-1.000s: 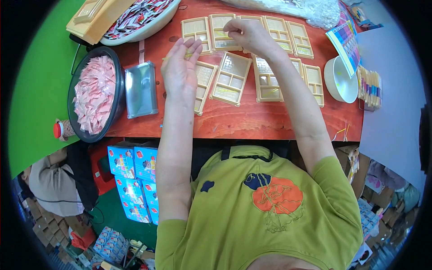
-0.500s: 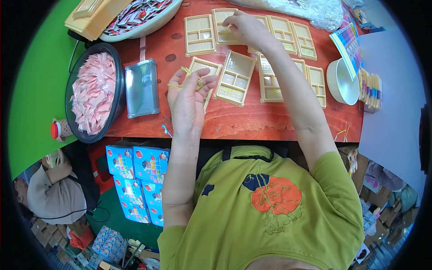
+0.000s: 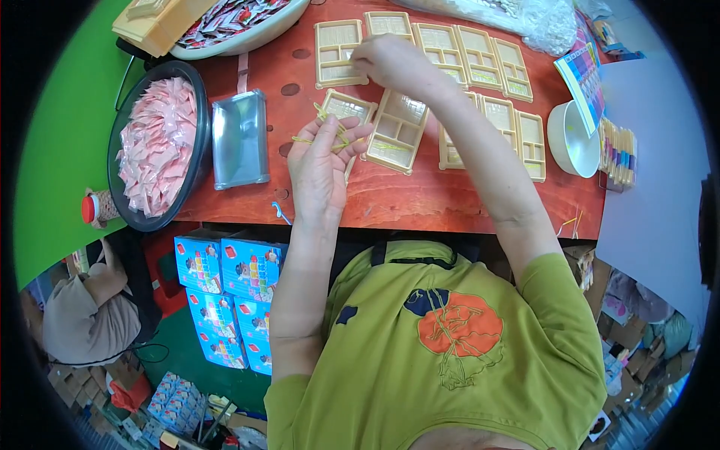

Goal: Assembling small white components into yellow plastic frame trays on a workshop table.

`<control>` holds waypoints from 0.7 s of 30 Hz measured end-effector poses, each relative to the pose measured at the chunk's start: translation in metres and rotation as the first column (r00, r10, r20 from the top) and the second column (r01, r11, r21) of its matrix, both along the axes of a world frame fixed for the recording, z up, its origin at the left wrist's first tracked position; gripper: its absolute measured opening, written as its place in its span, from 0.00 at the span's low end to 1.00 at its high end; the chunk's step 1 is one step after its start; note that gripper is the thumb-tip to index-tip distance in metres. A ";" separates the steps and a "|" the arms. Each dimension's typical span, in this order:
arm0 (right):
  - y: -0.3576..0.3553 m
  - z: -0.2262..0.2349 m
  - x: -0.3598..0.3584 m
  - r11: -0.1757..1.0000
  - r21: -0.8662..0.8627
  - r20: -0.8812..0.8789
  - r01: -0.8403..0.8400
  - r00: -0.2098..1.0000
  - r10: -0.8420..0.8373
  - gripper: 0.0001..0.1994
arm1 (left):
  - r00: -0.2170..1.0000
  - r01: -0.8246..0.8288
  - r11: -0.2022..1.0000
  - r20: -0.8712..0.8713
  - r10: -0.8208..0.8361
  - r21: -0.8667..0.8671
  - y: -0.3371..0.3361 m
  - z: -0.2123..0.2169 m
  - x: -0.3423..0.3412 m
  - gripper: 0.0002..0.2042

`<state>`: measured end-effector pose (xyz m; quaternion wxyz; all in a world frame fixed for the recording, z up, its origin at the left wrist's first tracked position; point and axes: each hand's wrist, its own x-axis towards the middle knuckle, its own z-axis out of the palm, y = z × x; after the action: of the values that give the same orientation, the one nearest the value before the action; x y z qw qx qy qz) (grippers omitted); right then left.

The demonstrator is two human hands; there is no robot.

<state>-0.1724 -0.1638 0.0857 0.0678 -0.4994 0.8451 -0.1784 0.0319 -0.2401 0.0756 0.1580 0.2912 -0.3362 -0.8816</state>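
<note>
At the far left a person in a grey top (image 3: 90,319) sits bent over, below a jar with a red lid (image 3: 97,208). Next comes a black basin (image 3: 202,142) heaped with pink packets (image 3: 159,139). A tan box (image 3: 161,26) sits behind it, beside a white basin (image 3: 247,49) full of small printed packets (image 3: 232,21). Blue boxes (image 3: 225,300) are stacked below the table edge. A see-through box (image 3: 240,139) lies on the red tabletop (image 3: 420,202).

The left hand (image 3: 319,165) is palm up in front of the front row's leftmost tray (image 3: 351,106), its thumb and fingers clamped on a few yellow strips (image 3: 343,138) whose ends stick out. To its right, a slightly tilted tray (image 3: 397,127) has yellow strips in its near compartment.

The right hand (image 3: 397,64) reaches across to the back row, its bent fingers at the right edge of the leftmost back tray (image 3: 337,56); whether they grip anything cannot be told. More divided trays (image 3: 478,56) stand side by side beyond it, some with yellow strips inside. A clear plastic bag (image 3: 536,26) lies behind them.

Farther right are a white bowl (image 3: 562,146), a colourful leaflet (image 3: 581,86) leaning over it, and a bundle of sticks (image 3: 619,154).
</note>
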 end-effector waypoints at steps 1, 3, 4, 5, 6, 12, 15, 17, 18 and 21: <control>-0.003 -0.003 0.005 0.999 -0.037 -0.022 0.008 1.000 -0.009 0.11 | 1.000 -0.006 1.000 -0.005 0.006 -0.007 0.000 0.000 -0.003 0.13; 0.002 -0.016 0.004 0.982 -0.188 -0.087 0.020 0.995 -0.037 0.13 | 1.000 -0.003 1.000 -0.010 0.003 -0.012 0.002 0.002 -0.008 0.13; 0.006 -0.013 0.006 0.982 -0.191 -0.084 0.015 0.996 -0.032 0.13 | 1.000 -0.013 1.000 -0.008 0.013 -0.019 0.001 0.002 -0.008 0.13; 0.012 -0.004 0.011 0.974 -0.222 0.094 0.035 0.995 -0.015 0.13 | 1.000 -0.017 1.000 -0.006 0.017 -0.020 0.003 0.001 -0.007 0.13; 0.019 0.005 0.018 0.967 -0.248 0.269 0.063 0.963 0.006 0.14 | 1.000 -0.008 0.999 -0.012 0.007 -0.034 0.006 0.001 -0.008 0.13; 0.090 0.026 0.061 0.937 -0.287 0.581 0.196 0.814 0.008 0.15 | 0.981 0.191 0.967 -0.010 -0.196 -0.168 0.051 0.009 -0.033 0.09; 0.138 0.029 0.063 0.891 -0.323 0.572 0.318 0.816 -0.084 0.13 | 0.921 0.368 0.911 -0.060 -0.384 -0.184 0.086 0.006 -0.049 0.08; 0.174 0.026 0.065 0.797 -0.418 0.619 0.436 0.779 -0.101 0.13 | 0.873 0.477 0.855 -0.004 -0.488 -0.202 0.108 0.025 -0.064 0.08; 0.191 0.027 0.064 0.781 -0.420 0.614 0.463 0.778 -0.131 0.13 | 0.825 0.560 0.800 0.058 -0.562 -0.213 0.121 0.032 -0.071 0.08; 0.235 0.043 0.070 0.518 -0.482 0.725 0.707 0.654 -0.218 0.12 | 0.800 0.566 0.761 -0.012 -0.600 -0.318 0.157 0.045 -0.094 0.07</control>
<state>-0.1027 0.0712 0.1284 0.0622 -0.1411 0.7389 -0.6559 -0.0620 -0.0829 0.1204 -0.0632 0.0943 -0.5297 -0.8406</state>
